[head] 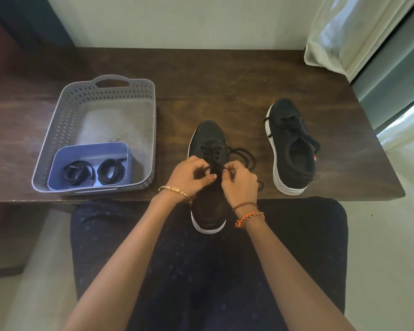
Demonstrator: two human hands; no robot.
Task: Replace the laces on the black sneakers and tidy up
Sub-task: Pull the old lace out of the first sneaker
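Left hand [192,174] and right hand [238,181]: fingers of both curled in, pinching the black lace [216,161] over the upper eyelets of the near sneaker [208,139]. Fingertips of the two hands almost meet. Whether they are pulling lace out or feeding it in, cannot tell.

Near sneaker: heel hangs over the front edge of the table [225,80], toward the lap; toe points to the back edge. Long axis runs front to back, upright on its sole. Loose lace loops lie on the table just right of it.

Second sneaker [290,146]: well to the right, near the table's right front corner, laced, toe also to the back edge, axis slightly tilted leftward at the toe.

Grey basket [101,91] at the left front of the table; inside it, in its near corner, a small blue tub [91,149] with two coiled black laces [95,174].

Judgement: early or mid task. Both sneakers carry laces, two coils sit untouched, tidying not begun.
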